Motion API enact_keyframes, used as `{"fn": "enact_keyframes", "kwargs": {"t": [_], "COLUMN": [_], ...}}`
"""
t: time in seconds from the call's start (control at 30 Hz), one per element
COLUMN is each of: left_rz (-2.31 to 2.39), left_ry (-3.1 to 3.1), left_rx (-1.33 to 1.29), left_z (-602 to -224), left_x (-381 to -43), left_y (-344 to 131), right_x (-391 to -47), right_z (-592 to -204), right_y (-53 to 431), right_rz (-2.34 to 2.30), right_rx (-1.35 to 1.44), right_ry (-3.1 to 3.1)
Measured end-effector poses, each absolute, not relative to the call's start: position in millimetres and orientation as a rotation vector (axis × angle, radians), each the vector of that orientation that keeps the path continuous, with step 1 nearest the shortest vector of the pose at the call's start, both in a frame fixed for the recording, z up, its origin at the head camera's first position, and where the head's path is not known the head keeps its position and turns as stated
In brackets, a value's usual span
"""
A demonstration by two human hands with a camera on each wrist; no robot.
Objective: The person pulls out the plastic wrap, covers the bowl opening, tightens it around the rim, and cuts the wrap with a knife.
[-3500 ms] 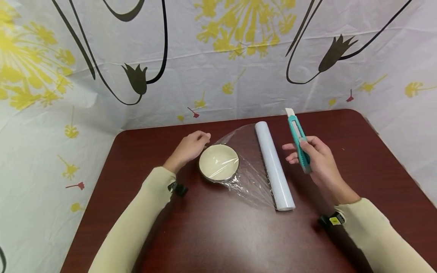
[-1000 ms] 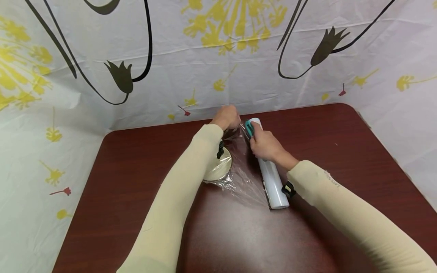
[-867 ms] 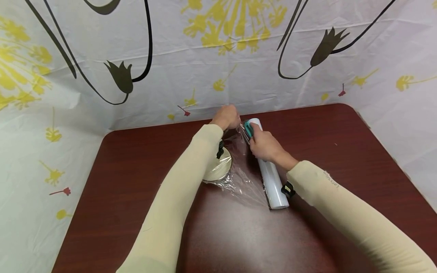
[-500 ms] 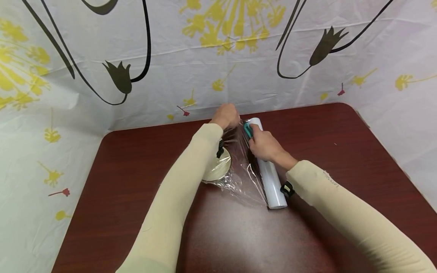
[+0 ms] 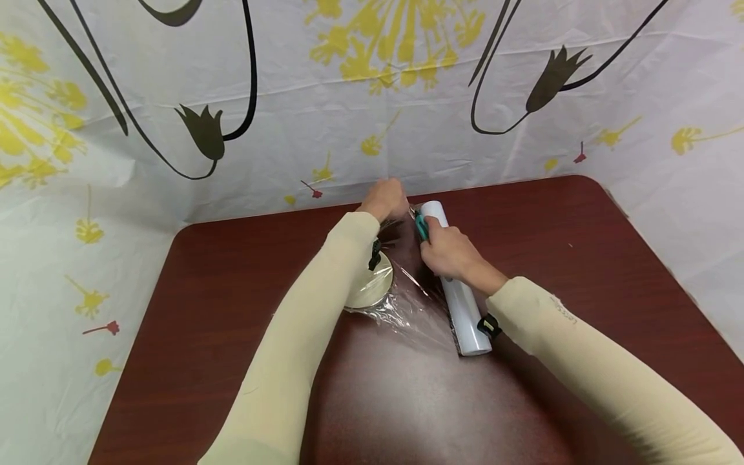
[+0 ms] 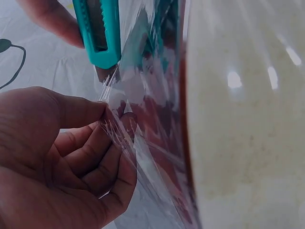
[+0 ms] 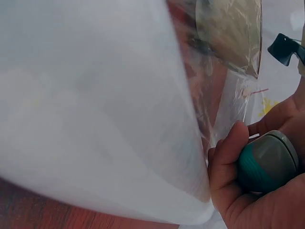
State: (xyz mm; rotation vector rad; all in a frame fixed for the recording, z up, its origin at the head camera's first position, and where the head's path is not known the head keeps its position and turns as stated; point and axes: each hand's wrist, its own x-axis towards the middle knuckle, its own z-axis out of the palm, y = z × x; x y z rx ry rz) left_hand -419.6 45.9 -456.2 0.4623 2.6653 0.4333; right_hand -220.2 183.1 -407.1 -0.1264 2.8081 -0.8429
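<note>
My left hand (image 5: 385, 199) is at the far side of the table, pinching the edge of the clear plastic wrap (image 6: 138, 114) between thumb and fingers. Gripped in my right hand (image 5: 450, 248) is a teal utility knife (image 5: 421, 226), its blade end right by the left fingertips. In the left wrist view the knife's blade meets the gathered film. The film stretches from the white wrap roll (image 5: 465, 316) over a cream bowl (image 5: 372, 284), partly hidden by my left sleeve. The right hand lies over the roll's upper part; in the right wrist view the roll (image 7: 95, 105) fills the left side.
A dark red wooden table (image 5: 232, 284) carries everything. Behind it hangs a white cloth (image 5: 325, 116) with yellow flowers and dark stems, close to the left hand. Both wrists wear black straps.
Since the earliest frame, my left hand moved from beside the bowl to the far film edge and pinched it. The right hand brought the knife left to the roll's far end; lately it shifts slightly.
</note>
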Motion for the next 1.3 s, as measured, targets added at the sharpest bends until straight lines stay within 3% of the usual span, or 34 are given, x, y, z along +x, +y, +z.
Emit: {"fn": "enact_keyframes", "kwargs": {"t": [0.43,1.3], "left_rz": [0.411,0.444], "left_ry": [2.632,2.618], "left_rx": [0.46,0.428], "left_z": [-461.6,-452.4], "left_x": [-431.2,-421.6], "left_y": [45.7,46.3], "right_x": [-204.8,-157.6], "right_z": [-406.6,-404.1], "right_y": [185.8,188.1], "right_rz": [-0.782,-0.711], "right_rx": [-0.17,-0.256], "right_ry": [2.817,2.806]}}
